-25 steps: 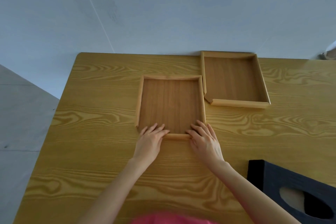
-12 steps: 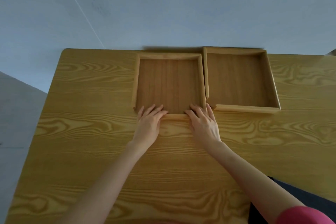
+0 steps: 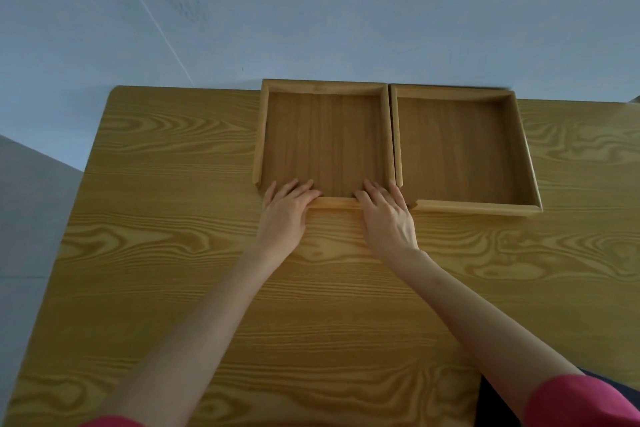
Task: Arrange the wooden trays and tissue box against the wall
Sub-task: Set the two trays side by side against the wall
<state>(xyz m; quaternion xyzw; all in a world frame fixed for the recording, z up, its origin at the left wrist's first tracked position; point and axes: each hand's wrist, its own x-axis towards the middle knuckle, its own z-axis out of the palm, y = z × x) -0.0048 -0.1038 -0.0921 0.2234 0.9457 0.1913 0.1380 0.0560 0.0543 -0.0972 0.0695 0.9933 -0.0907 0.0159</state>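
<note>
My two hands lie flat and unclenched, gripping nothing, on the near rim of the left tray (image 3: 323, 142): my left hand (image 3: 285, 215) presses the rim's left part and my right hand (image 3: 388, 218) its right part, fingers reaching over onto the tray's floor. This tray sits on the wooden surface (image 3: 173, 218) with its far edge at the pale wall (image 3: 346, 10), and the right tray (image 3: 457, 149) lies just beside it, side walls touching, also at the wall. A dark shape (image 3: 491, 406) near the tray-side corner closest to me peeks from behind my right arm; I cannot tell what it is.
</note>
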